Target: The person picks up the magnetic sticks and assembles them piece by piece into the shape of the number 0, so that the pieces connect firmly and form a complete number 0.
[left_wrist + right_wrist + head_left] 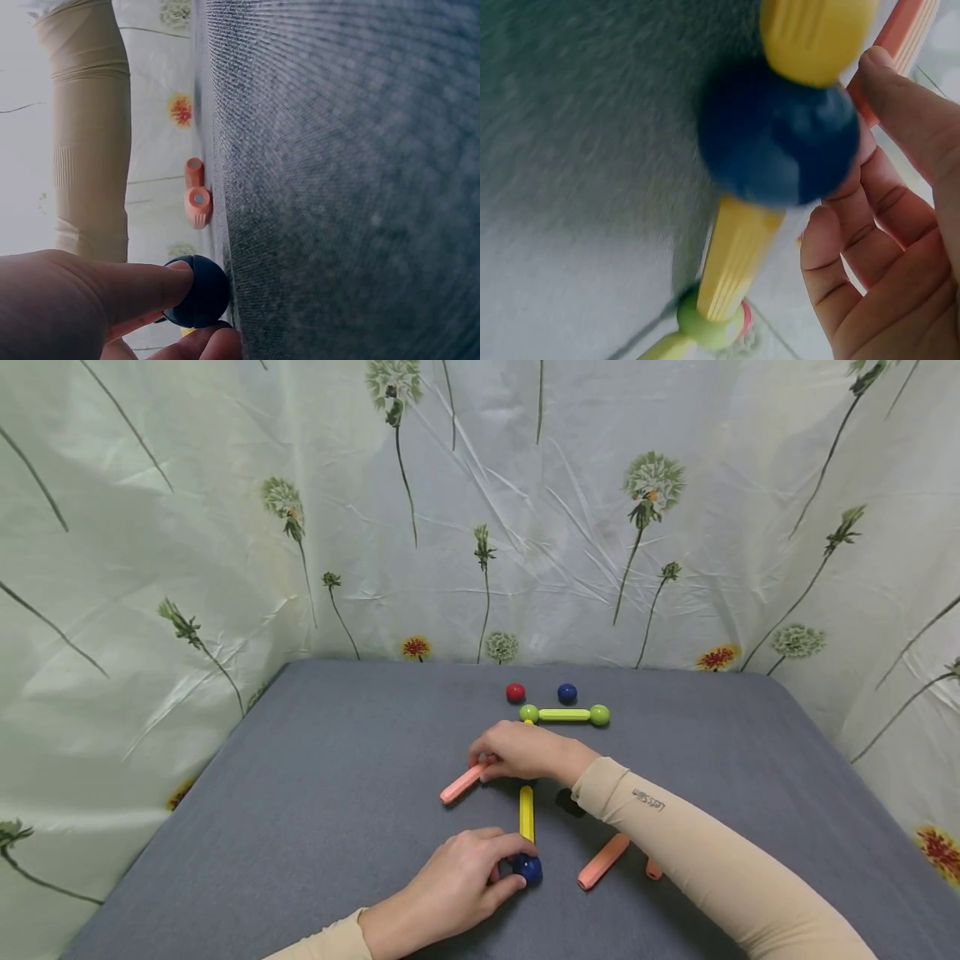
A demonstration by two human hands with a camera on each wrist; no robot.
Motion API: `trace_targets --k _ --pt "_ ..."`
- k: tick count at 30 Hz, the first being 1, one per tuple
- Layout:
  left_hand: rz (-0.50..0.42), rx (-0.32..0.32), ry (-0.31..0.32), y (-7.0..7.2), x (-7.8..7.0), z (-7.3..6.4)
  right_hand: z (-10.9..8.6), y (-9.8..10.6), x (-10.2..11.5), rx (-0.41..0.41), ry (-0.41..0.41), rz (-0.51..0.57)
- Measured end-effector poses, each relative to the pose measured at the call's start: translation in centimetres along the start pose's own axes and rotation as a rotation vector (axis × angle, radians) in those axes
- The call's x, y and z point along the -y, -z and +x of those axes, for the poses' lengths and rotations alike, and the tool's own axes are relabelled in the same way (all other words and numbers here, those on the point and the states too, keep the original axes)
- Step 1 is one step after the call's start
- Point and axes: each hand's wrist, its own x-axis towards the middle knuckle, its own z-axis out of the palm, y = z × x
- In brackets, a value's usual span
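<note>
The nearest blue ball (pixel 529 869) is pinched by the left hand (pixel 463 875), an orange stick (pixel 461 786) by the right hand (pixel 528 751)!

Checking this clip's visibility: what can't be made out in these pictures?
Head: middle blue ball, almost wholly hidden by the right hand.
Head: rightmost orange stick, far end covered by the right sleeve.
Head: dark item partly behind that sleeve, unidentifiable.
Right wrist: nearer yellow stick, cut by top edge.
</note>
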Motion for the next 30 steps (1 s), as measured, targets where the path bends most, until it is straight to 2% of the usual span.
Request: trace_targets --k 4,11,17,24,30 --pt "-0.017 -0.008 -0.009 0.0 -0.1 0.1 -1.9 0.9 -0.6 -0.057 -0.03 0.052" --pt "-0.032 0.004 0.016 0.2 -0.1 0.3 -6.4 2.1 -1.4 -0.143 -0.124 0.138" --pt "-0.039 0.004 0.031 0.3 0.0 0.2 -9.4 1.3 -1.8 -0.103 -0.187 0.266" --pt "-0.045 0.023 0.051 0.5 0.0 0.4 -11.9 -0.2 -2.0 -0.073 -0.237 0.424" --pt "-0.059 0.048 0.079 0.5 -0.1 0.6 -13.6 -1.4 -1.9 -0.058 -0.232 0.521"
